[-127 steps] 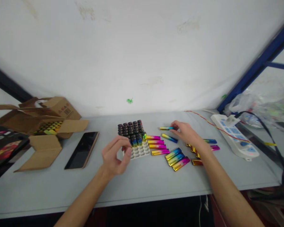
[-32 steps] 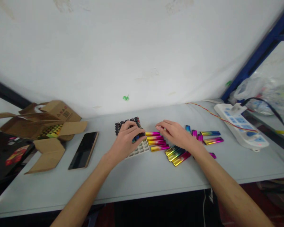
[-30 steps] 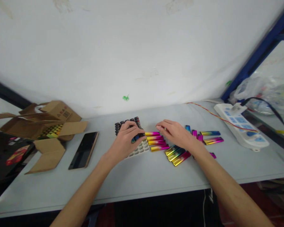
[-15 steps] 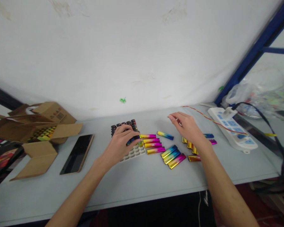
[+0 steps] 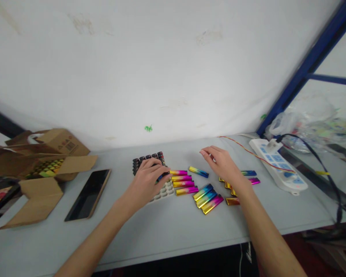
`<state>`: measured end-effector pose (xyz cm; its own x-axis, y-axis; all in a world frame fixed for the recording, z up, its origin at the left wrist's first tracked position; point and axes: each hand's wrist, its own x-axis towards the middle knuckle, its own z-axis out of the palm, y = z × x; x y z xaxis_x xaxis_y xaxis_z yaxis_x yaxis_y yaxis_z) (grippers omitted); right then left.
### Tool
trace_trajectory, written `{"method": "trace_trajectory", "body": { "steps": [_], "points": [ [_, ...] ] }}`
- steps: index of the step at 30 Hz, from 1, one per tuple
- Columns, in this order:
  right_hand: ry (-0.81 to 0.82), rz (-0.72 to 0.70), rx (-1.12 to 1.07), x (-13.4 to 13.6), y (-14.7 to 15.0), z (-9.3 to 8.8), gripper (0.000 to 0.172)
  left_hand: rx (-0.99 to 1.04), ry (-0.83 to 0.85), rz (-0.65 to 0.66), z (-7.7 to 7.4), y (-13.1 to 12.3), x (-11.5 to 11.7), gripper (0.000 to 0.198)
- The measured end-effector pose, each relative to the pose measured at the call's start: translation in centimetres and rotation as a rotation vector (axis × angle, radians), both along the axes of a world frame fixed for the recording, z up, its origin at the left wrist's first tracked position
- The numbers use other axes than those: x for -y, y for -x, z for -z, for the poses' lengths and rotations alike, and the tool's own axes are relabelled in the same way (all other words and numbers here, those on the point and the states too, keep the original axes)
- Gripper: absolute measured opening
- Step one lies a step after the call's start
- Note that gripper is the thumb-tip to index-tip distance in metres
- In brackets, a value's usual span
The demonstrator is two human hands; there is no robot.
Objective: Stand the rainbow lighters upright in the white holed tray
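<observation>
My left hand [image 5: 147,179] reaches over a pale tray [image 5: 167,189] with rows of holes. Its fingers are bent round a dark bluish piece [image 5: 162,176], mostly hidden under them. Black cylindrical pieces [image 5: 135,163] fill the tray's back and left part. My right hand [image 5: 219,161] hovers to the right with thumb and fingertips drawn together, and nothing shows in them. Between the hands lie shiny yellow-and-pink tubes [image 5: 184,184] beside the tray, a yellow-and-blue tube [image 5: 198,172], and a slanted group of tubes [image 5: 207,197]. More tubes [image 5: 253,180] lie partly under my right forearm.
An opened cardboard box [image 5: 42,209] holding yellowish pieces stands at the left, next to a dark phone [image 5: 88,195]. At the right lies a white power strip [image 5: 279,167] with a plug, a black cable and a thin red-yellow wire. Plastic bags [image 5: 305,119] sit behind the blue frame.
The whole view has shifted slightly, so the table things appear lower and a little to the left. My left hand still bends over the tray, and my right hand keeps its hovering pose.
</observation>
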<state>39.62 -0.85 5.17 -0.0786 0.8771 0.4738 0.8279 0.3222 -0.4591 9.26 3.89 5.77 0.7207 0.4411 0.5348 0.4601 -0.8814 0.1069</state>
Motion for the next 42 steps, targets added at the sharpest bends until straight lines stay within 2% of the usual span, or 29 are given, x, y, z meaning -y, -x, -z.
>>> {"method": "trace_trajectory", "body": {
  "steps": [8, 13, 16, 18, 20, 23, 25, 27, 28, 31, 33, 37, 42],
  "points": [
    [0.009, -0.029, 0.008, 0.0, 0.3, 0.0, 0.038, -0.004, 0.025, -0.064, 0.2, 0.2, -0.2, 0.015],
    [0.017, -0.046, 0.021, -0.1, 0.2, 0.1, 0.037, 0.036, -0.089, -0.021, 1.1, 0.4, 0.4, 0.012],
    [0.045, -0.085, -0.008, 0.1, 0.7, 0.1, 0.032, 0.052, -0.154, -0.045, 0.5, 0.4, 1.4, 0.018],
    [0.079, -0.141, -0.024, 0.2, 1.6, 0.3, 0.028, 0.057, -0.137, -0.077, -0.3, 0.7, 1.8, 0.030],
    [0.101, -0.197, 0.006, 0.3, 3.1, 0.6, 0.029, 0.119, -0.050, -0.142, -1.1, 1.6, 1.4, 0.038],
    [0.095, -0.272, 0.138, 0.5, 6.1, 1.3, 0.042, 0.337, 0.196, -0.300, -1.2, 3.6, -1.0, 0.034],
    [0.087, -0.306, 0.240, 0.7, 8.0, 1.7, 0.051, 0.527, 0.465, -0.363, -0.2, 4.7, -3.4, 0.041],
    [0.091, -0.320, 0.331, 0.9, 9.5, 2.2, 0.055, 0.837, 0.851, -0.397, 1.3, 5.3, -5.3, 0.047],
    [0.096, -0.318, 0.370, 0.9, 10.1, 2.4, 0.054, 0.881, 0.929, -0.397, 2.1, 5.2, -6.0, 0.051],
    [0.099, -0.309, 0.451, 1.0, 11.1, 3.0, 0.048, 0.945, 1.059, -0.369, 3.9, 4.3, -6.7, 0.055],
    [0.090, -0.315, 0.465, 0.9, 11.4, 3.4, 0.047, 0.991, 1.121, -0.356, 4.4, 3.5, -6.4, 0.053],
    [0.092, -0.325, 0.447, 0.8, 11.4, 3.6, 0.047, 1.106, 1.184, -0.362, 4.7, 2.5, -5.9, 0.047],
    [0.083, -0.318, 0.447, 0.8, 11.4, 3.5, 0.045, 1.202, 1.215, -0.386, 4.6, 2.0, -6.4, 0.041]
  ]
}}
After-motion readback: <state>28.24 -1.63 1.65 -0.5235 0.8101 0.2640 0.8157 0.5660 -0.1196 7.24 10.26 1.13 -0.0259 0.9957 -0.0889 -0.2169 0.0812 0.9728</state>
